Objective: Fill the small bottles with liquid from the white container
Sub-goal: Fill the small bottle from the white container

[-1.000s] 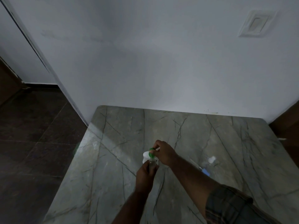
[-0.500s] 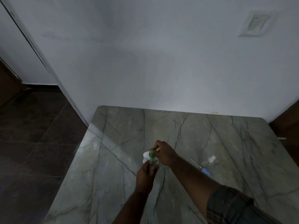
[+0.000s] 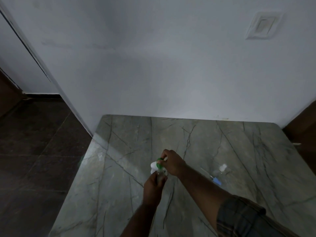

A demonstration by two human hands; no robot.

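Note:
My left hand (image 3: 153, 185) grips a small clear bottle (image 3: 160, 176) upright over the marble table (image 3: 222, 142). My right hand (image 3: 171, 162) holds a green piece (image 3: 159, 163), tilted at the bottle's mouth. Right behind the bottle sits the white container (image 3: 153, 166), mostly hidden by my hands. A second small clear bottle with a white cap (image 3: 220, 170) lies on the table to the right.
A thin tool with a blue end (image 3: 212, 177) lies beside the lying bottle. The white wall (image 3: 153, 65) stands right behind the table. Dark floor tiles (image 3: 34, 151) drop off past the table's left edge, and dark wood shows at the right.

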